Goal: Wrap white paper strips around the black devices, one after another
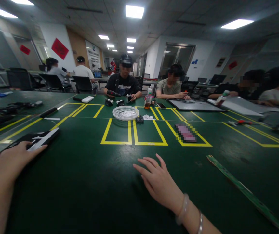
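At the left, my left hand point(15, 159) grips a flat black item with white markings point(44, 139), its thumb lying along the near side. What exactly this black item is, I cannot make out; part of it is under the hand. My right hand point(160, 183) is over the green tabletop point(100, 188) near the middle, fingers spread and holding nothing. It wears a pale bangle and a metal bracelet at the wrist. To its right lies a long narrow green strip point(242, 188), slanting toward the near right corner.
Yellow tape outlines point(116, 143) mark the table. Beyond them are a white round basket point(125, 113), small black parts point(139, 119), a bottle point(148, 100) and a pixelated pinkish item point(185, 132). Black cables point(5, 113) lie left. Several people sit across the table, one holding a small part.
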`<state>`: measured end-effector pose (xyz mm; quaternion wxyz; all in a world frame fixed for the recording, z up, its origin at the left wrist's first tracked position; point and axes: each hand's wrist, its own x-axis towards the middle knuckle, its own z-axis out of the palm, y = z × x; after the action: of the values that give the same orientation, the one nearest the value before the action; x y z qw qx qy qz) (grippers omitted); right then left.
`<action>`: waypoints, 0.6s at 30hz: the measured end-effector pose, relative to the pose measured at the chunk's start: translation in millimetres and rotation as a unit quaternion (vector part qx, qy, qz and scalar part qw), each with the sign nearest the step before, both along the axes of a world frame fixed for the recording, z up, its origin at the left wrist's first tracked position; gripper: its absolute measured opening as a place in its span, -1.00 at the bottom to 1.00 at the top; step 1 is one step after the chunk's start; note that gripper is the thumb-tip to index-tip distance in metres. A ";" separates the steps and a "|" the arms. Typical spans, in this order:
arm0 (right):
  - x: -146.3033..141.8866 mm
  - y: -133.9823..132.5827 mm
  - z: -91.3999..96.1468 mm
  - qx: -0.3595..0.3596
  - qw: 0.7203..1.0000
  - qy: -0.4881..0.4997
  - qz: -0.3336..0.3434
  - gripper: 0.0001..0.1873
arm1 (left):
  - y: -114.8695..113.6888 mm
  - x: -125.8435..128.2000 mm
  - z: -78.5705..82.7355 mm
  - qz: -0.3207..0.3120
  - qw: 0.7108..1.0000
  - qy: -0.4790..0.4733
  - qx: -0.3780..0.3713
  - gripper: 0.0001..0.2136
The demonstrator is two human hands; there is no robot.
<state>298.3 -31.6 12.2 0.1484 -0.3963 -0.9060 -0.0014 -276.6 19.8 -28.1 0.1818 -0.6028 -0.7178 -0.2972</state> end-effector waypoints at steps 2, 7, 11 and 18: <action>-0.1 -0.1 0.4 -0.004 1.000 0.000 0.000 -0.44 | 0.9 -10.3 -7.2 0.015 1.000 0.013 -0.008 -0.39; -0.7 -1.1 1.4 -0.008 1.000 0.004 0.004 -0.45 | 5.7 -28.9 -24.3 0.025 0.992 -0.016 -0.126 -0.36; 0.0 -0.9 2.1 -0.009 1.000 0.003 0.004 -0.45 | 5.9 -26.6 -23.3 0.118 0.970 -0.061 -0.205 -0.34; -0.9 -0.4 0.9 -0.006 1.000 0.003 0.004 -0.45 | 4.1 -2.1 -4.8 0.219 0.924 -0.145 -0.278 -0.10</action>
<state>297.4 -32.0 13.1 0.1487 -0.3939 -0.9070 0.0057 -278.6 23.9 -32.9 -0.0385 -0.4067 -0.9044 -0.1232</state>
